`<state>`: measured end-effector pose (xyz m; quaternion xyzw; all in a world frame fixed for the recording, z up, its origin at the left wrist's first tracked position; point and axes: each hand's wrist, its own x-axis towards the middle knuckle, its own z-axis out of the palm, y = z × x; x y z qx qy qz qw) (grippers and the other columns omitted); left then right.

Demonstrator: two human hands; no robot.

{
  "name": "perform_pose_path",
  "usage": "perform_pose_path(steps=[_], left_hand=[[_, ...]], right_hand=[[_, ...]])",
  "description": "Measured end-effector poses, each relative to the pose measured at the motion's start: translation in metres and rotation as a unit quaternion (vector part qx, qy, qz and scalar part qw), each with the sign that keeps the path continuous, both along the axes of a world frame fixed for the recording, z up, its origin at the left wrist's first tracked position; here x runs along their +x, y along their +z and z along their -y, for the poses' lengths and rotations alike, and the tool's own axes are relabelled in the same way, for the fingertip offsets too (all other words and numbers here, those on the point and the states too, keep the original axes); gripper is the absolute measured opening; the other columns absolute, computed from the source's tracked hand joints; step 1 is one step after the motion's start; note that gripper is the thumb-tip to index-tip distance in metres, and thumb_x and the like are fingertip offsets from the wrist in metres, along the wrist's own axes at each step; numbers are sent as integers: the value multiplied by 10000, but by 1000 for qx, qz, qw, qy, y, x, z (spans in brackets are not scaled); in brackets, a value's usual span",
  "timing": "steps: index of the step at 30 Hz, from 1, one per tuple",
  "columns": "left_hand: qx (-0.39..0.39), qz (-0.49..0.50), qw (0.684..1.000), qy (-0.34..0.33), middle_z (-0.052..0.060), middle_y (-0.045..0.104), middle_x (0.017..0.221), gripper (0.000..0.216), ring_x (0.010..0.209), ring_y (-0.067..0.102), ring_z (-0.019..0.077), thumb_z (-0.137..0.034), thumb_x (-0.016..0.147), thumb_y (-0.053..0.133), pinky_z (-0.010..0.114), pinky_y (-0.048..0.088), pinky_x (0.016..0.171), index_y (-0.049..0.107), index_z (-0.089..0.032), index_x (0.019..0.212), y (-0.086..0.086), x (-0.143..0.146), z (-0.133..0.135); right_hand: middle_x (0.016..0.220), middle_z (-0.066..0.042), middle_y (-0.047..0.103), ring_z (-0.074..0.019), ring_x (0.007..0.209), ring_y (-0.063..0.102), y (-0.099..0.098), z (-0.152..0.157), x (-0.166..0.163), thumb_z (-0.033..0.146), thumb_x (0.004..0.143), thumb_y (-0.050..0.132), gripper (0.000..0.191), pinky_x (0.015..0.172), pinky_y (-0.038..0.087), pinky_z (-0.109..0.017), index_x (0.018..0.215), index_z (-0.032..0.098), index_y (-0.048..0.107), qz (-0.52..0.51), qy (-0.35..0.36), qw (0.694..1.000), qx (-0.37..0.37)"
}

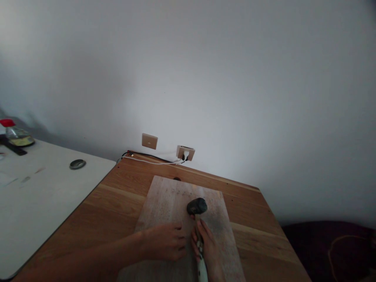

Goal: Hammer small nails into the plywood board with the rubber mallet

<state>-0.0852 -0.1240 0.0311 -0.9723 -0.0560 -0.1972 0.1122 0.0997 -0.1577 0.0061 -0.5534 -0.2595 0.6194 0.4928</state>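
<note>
While the right hand (207,246) grips a hammer (197,206) with a dark, rounded head and a pale handle, the left hand (164,243) lies palm down just beside it. The right hand's fingers are wrapped round the handle quite close to the head. The handle runs back towards the near edge of the view, and the head rests on or just above a pale, whitish rectangular board (164,199) at its far middle part.

The left hand sits on the near part of the same board, its fingers bent and pointing right towards the handle. I cannot tell whether its fingertips pinch anything small or simply press on the board. The forearm comes in from the near left.

The board lies on a brown wooden table (117,196) with visible grain, which stands against a plain grey-white wall (235,78). On the wall just beyond the table's far edge are a beige square switch plate (149,141) and, to its right, a beige socket (185,152) with a plug in it. A thin white cable (152,161) runs left from the socket along the table's far edge.

To the left stands a white table (44,196), touching the wooden one. It carries a small round grey metal lid (77,164) and, at the far left, a clear bottle with a red cap (16,135).
</note>
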Motion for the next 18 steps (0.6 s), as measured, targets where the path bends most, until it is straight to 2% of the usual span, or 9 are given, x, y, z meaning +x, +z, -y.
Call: perform_pose_path(steps=[4, 7, 9, 12, 13, 15, 17, 18], left_hand=[[-2, 21, 1000, -16, -12, 643, 770, 153, 777, 583, 152, -192, 987, 610, 324, 415, 693, 673, -211, 849, 2, -2, 3], [-5, 12, 1000, -19, -19, 651, 815, 160, 792, 587, 156, -209, 1010, 575, 324, 431, 733, 663, -230, 877, 7, -8, -1], [-10, -6, 1000, 14, -12, 667, 854, 114, 819, 597, 164, -201, 1000, 587, 323, 446, 773, 668, -235, 927, 10, -17, -15], [-83, 19, 988, 131, 13, 704, 905, 117, 856, 627, 175, -157, 944, 633, 309, 472, 823, 687, -234, 1014, 7, -34, -51], [-137, 53, 973, 181, 22, 718, 934, 143, 894, 644, 180, -147, 929, 630, 305, 483, 846, 697, -232, 1022, 4, -40, -65], [-258, 158, 909, 287, 27, 739, 953, 171, 900, 666, 171, -131, 902, 612, 276, 506, 835, 719, -220, 1002, -3, -51, -90], [-347, 228, 843, 341, 27, 754, 949, 177, 868, 677, 164, -138, 884, 596, 263, 522, 819, 730, -206, 978, -11, -58, -107], [-377, 245, 822, 349, 26, 759, 943, 177, 852, 679, 163, -145, 876, 593, 262, 527, 812, 734, -201, 968, -14, -60, -112]], right_hand=[[492, 94, 509, -74, 272, 364, 1, -1, 1, 819, 494, 835, 734, 228, 278, -191, 854, 220, 610, 6, 8, 1000, -10], [501, 90, 524, -72, 273, 370, 3, 0, 0, 819, 500, 833, 744, 236, 274, -188, 877, 214, 618, 6, 9, 1000, -5], [514, 91, 531, -72, 276, 376, 3, 1, 0, 815, 509, 833, 747, 241, 276, -189, 900, 213, 627, 7, 4, 1000, -5], [528, 95, 534, -76, 279, 380, 1, 1, 1, 805, 535, 830, 743, 240, 285, -194, 948, 218, 636, 0, 8, 1000, -3], [531, 96, 534, -78, 281, 382, 0, 1, 1, 801, 545, 829, 738, 239, 289, -195, 956, 220, 634, -4, 8, 1000, -2], [528, 100, 523, -75, 279, 376, -3, 1, 2, 796, 545, 834, 730, 232, 284, -193, 943, 221, 625, -10, 7, 1000, -2], [533, 100, 518, -71, 282, 377, -6, 1, 3, 791, 550, 837, 714, 230, 286, -190, 915, 218, 617, -15, 10, 1000, 0], [535, 99, 516, -68, 282, 375, -7, 1, 3, 790, 559, 835, 704, 231, 286, -188, 902, 216, 614, -16, 10, 1000, 1]])
